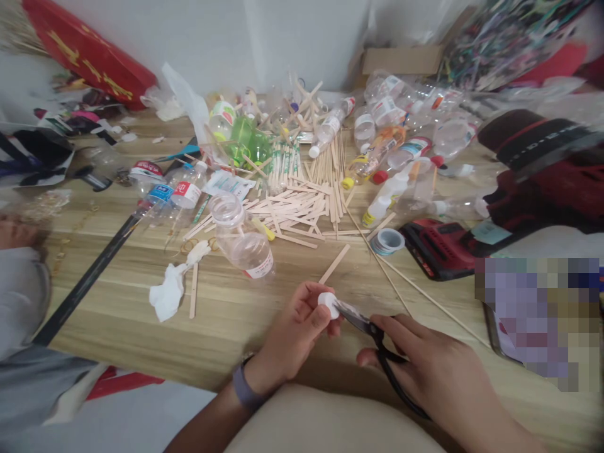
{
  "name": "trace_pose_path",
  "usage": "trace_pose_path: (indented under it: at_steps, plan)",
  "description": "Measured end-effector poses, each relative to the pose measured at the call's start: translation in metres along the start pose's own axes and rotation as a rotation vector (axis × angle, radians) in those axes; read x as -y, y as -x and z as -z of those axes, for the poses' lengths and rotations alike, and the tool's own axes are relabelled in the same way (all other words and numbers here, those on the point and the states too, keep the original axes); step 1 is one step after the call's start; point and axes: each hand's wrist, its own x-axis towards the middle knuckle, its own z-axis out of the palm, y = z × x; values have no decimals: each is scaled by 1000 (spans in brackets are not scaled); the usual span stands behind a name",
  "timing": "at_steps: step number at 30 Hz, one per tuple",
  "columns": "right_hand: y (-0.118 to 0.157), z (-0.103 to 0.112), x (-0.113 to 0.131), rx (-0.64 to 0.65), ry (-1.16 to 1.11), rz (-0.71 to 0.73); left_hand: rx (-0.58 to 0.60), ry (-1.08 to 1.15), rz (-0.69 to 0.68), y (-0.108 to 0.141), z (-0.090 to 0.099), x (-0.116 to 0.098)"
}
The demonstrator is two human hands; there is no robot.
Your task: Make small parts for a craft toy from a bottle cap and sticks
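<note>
Between the thumb and fingers of my left hand (299,327) is a white bottle cap (329,305), held above the table's front part. My right hand (434,365) grips a pair of scissors (377,336) with black handles, and their blade tips touch the cap's face. Whether the tips go into the cap I cannot tell. A wooden craft stick (335,264) lies just beyond my left hand. Farther off, a clear plastic bottle (243,239) without a cap lies tilted on the table.
Craft sticks (292,207) lie heaped mid-table, with several plastic bottles (391,107) behind. A red and black power tool (438,248) and a roll of tape (387,241) are at right. Crumpled tissue (167,292) lies left, near a black strip (89,277). Another person's sleeve (21,296) shows at far left.
</note>
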Motion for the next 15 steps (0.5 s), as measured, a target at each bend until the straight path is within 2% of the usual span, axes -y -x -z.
trace_pose_path:
  at_steps: [6, 15]
  plan:
    - [2, -2, 1, -53, 106, 16, 7, -17, -7, 0, 0, 2]
    - [-6, 3, 7, -158, 146, 46, -6, 34, 81, 2, -1, 1]
